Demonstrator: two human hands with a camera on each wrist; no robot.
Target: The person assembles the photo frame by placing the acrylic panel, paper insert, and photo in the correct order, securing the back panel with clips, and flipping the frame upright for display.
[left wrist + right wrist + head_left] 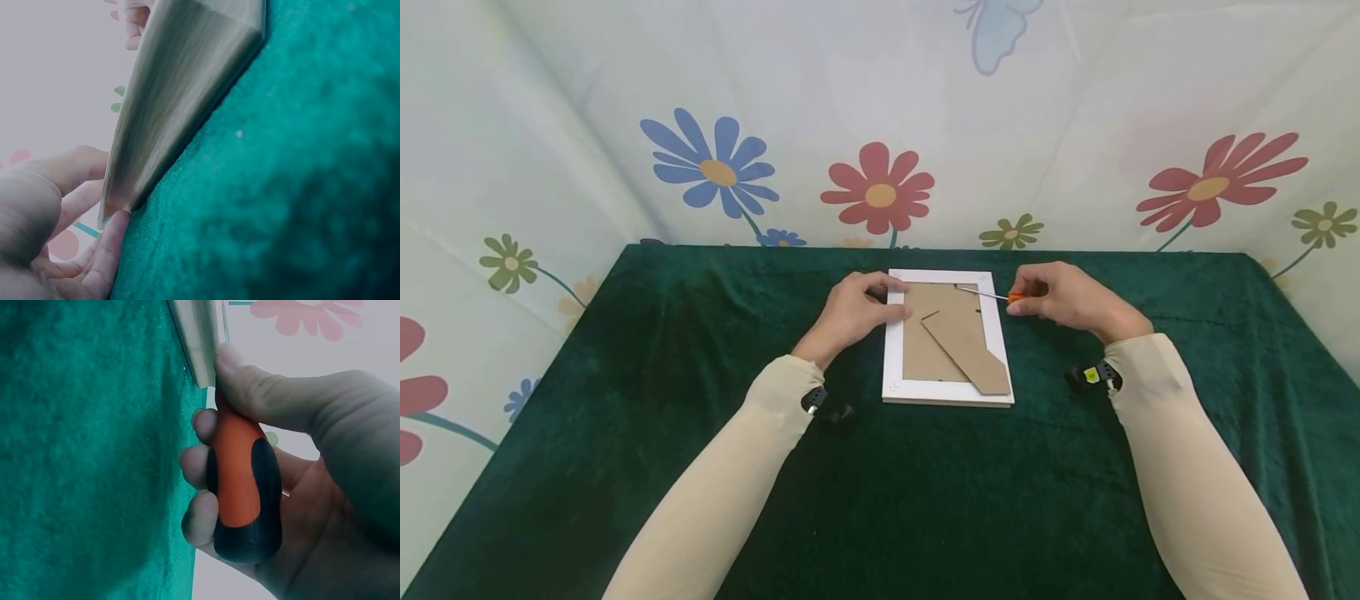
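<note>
A white picture frame (pixel 892 367) lies face down on the green cloth, its brown backing board (pixel 917 358) showing. An easel leg (pixel 966 346) lies slanted across the board. My left hand (pixel 855 308) holds the frame's left side, thumb and index finger over the border; in the left wrist view a fingertip (pixel 115 234) touches the frame's outer side. At the right, my right hand (pixel 1063 296) grips a screwdriver (pixel 237 481) by its orange and black handle. Its thin metal shaft (pixel 985 292) reaches across the right border, with the tip at a small dark tab (pixel 958 287) near the board's top edge.
Another dark tab (pixel 978 312) sits on the board's right edge. Dark green velvet cloth (pixel 925 500) covers the table under both arms. Behind the table hangs a white flowered curtain (pixel 805 83). Each wrist wears a black strap with a small device.
</note>
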